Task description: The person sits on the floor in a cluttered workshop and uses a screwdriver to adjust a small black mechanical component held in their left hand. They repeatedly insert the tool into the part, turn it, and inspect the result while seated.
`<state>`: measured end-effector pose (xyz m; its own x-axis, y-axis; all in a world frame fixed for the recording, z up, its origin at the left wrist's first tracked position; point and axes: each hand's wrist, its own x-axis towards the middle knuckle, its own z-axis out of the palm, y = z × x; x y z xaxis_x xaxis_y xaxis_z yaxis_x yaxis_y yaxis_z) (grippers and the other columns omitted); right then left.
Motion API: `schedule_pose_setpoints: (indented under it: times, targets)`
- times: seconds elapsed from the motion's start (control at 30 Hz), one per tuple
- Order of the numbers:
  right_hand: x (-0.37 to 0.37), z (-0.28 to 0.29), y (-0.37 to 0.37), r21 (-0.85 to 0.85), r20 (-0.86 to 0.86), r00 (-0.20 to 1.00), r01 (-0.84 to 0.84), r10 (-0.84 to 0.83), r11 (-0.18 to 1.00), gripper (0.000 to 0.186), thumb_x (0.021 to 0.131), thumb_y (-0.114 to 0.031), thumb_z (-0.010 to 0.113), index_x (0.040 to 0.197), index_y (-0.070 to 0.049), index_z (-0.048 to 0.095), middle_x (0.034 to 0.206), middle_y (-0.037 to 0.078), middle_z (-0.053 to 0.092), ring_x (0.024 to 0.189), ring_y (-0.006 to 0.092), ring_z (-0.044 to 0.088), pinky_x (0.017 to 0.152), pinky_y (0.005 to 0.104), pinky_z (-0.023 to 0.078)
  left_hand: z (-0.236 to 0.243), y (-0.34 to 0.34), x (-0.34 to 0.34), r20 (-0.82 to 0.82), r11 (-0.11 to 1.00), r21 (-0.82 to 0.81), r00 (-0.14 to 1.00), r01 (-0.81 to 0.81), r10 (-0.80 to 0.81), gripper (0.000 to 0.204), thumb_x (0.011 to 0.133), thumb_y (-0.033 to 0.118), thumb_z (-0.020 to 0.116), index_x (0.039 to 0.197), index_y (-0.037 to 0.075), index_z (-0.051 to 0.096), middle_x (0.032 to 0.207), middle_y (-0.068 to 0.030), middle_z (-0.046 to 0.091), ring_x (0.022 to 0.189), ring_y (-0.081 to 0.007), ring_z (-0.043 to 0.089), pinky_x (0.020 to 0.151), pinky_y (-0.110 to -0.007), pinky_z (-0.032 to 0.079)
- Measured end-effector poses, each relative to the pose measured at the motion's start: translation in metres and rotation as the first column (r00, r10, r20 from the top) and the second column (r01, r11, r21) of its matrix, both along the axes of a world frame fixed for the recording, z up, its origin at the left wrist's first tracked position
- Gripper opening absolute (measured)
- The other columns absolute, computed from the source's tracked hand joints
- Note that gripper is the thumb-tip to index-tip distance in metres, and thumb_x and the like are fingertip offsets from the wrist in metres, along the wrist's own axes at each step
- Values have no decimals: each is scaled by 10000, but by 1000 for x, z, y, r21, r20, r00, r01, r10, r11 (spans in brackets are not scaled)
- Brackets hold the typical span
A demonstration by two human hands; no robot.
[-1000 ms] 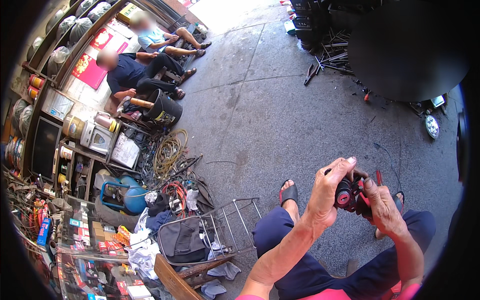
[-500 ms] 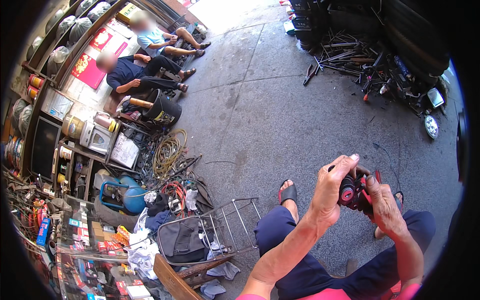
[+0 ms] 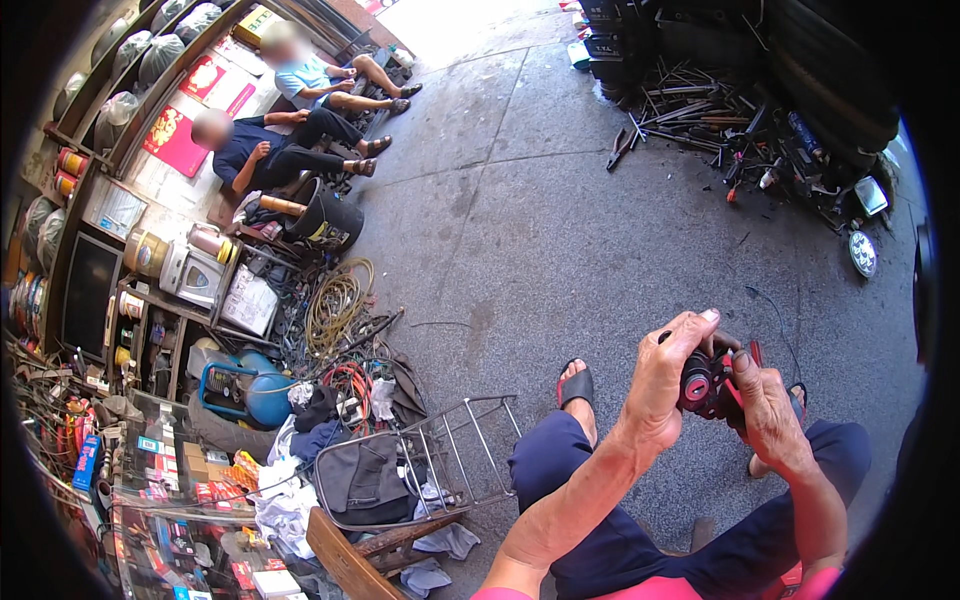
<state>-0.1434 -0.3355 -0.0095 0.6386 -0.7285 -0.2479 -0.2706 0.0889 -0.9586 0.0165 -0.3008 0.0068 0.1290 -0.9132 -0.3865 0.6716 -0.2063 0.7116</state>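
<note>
Above my knees, both hands meet around a small black mechanical part (image 3: 696, 389) with a round, barrel-like end and a red centre, which looks like a lock cylinder. My left hand (image 3: 662, 375) is closed over its top and left side, thumb and fingers curled. My right hand (image 3: 772, 420) grips the part's right side, its thumb pressed near the upper edge. A short red piece (image 3: 755, 352) sticks up behind the right thumb; its kind is unclear. The fingers hide much of the part's far side.
Pliers (image 3: 620, 150) lie on the concrete before a heap of metal tools (image 3: 700, 105). To my left are a metal rack (image 3: 465, 440), a wooden stool (image 3: 345, 555), coiled hose (image 3: 340, 300) and a blue tank (image 3: 268, 390). Two people (image 3: 250, 150) sit by the shelves.
My hands and the black part stay almost in place. The seated person in dark clothes has raised a hand and shifted their legs.
</note>
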Motion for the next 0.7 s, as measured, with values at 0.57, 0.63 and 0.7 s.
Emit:
schedule_pose_setpoints:
  times: [0.57, 0.63, 0.7]
  targets:
    - [6, 5, 6, -33, -31, 999, -16, 15, 999, 634, 1002, -522, 266, 938, 6, 613, 535, -22, 445, 480, 68, 375, 439, 263, 284, 0, 8, 5, -7, 1000, -18, 1000, -11, 11, 289, 889, 264, 580, 703, 47, 537, 861, -149, 641, 762, -164, 588, 737, -310, 483]
    - [3, 9, 5, -61, -34, 999, 4, -6, 998, 646, 1003, -522, 259, 875, 4, 611, 518, -19, 429, 479, 76, 374, 443, 274, 286, 4, 4, 1, -22, 1000, -27, 1000, -2, 1, 287, 888, 257, 582, 701, 43, 536, 859, -148, 641, 766, -164, 592, 736, -312, 485]
    - [-1, 7, -1, 10, -48, 999, -24, 24, 1000, 509, 1004, -432, 345, 1001, 5, 604, 612, 29, 502, 528, 121, 439, 478, 290, 347, 3, 2, 2, 34, 999, -40, 999, -14, 15, 284, 888, 257, 580, 710, 39, 539, 851, -146, 641, 783, -178, 605, 733, -317, 487]
